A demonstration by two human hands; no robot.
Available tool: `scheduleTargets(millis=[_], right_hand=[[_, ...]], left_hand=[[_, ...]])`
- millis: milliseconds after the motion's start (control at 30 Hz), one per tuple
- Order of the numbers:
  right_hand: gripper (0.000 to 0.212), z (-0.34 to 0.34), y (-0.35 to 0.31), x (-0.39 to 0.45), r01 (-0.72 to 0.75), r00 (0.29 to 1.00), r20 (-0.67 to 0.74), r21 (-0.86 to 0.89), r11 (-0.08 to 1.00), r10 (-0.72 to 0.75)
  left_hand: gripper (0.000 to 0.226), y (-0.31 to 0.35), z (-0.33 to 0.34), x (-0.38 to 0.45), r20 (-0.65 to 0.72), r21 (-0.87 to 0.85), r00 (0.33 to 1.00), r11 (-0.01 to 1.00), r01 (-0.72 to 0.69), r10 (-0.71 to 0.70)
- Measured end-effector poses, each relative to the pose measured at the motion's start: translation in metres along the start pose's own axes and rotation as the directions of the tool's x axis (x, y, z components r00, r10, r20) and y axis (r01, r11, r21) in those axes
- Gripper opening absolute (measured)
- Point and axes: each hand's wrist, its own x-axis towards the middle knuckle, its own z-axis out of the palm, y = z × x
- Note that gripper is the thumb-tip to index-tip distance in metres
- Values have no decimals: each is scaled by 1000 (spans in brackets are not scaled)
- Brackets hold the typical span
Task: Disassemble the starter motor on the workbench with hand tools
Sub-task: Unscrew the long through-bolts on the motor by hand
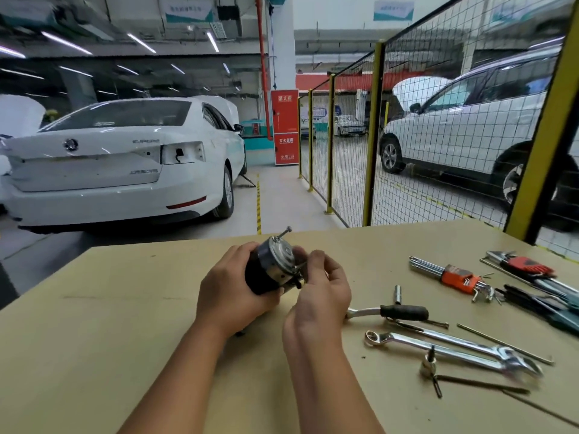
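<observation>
My left hand [232,296] gripped the motor [271,267]; my right hand [322,286] pinched a half-drawn bolt [299,267]; the casing was unopened, the wrenches [451,346] idle.

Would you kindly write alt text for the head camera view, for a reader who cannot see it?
Two bare hands hold a starter motor above a tan workbench: the left hand grips its dark body, the right hand fingers its metal end. Wrenches and hex keys lie right; white cars stand beyond.

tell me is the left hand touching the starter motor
Touching. The head view shows the left hand wrapped around the dark body of the starter motor, with no gap visible.
</observation>
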Motion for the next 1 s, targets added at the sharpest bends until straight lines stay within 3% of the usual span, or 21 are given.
scheduleTargets(millis=[167,300,400,500,567,633,700,733,800,867,900,967,1000], right_hand=[[25,-9,0,6,-29,994,103,-115,993,41],[10,-16,-5,17,-5,974,217,-256,967,63],[12,-21,-12,27,12,952,292,-334,942,91],[21,-28,-25,35,140,907,419,-414,900,51],[24,-26,-41,44,369,841,540,-535,760,-27],[36,-18,-59,59,621,736,675,-641,451,-54],[47,-7,-76,73,735,661,743,-669,108,105],[49,0,-83,77,746,649,726,-666,-2,228],[46,8,-92,81,775,611,681,-618,-131,404],[25,14,-99,81,837,532,727,-528,-141,433],[13,16,-103,80,865,485,771,-493,-95,413],[24,20,-111,76,883,453,793,-464,-78,407],[22,22,-113,75,878,473,765,-453,-156,436]], left_hand=[[84,-1,2,0,-13,30,1000,999,12,-11],[81,1,3,-1,-36,47,999,999,10,-8],[79,3,5,-1,-64,64,998,998,17,-12],[78,3,5,-1,-68,70,998,998,10,-6],[78,3,4,-1,-66,69,998,998,8,-3],[77,3,3,-1,-64,70,998,998,5,0],[76,4,3,-1,-60,72,998,997,0,5],[75,4,3,-1,-59,71,998,997,-2,6],[75,3,3,-1,-59,73,998,997,-7,11],[74,3,3,-1,-60,77,998,997,-13,18],[73,2,3,-1,-59,77,998,997,-16,21],[74,2,3,-1,-57,70,998,997,-17,21],[74,1,3,0,-58,67,998,998,-18,22]])
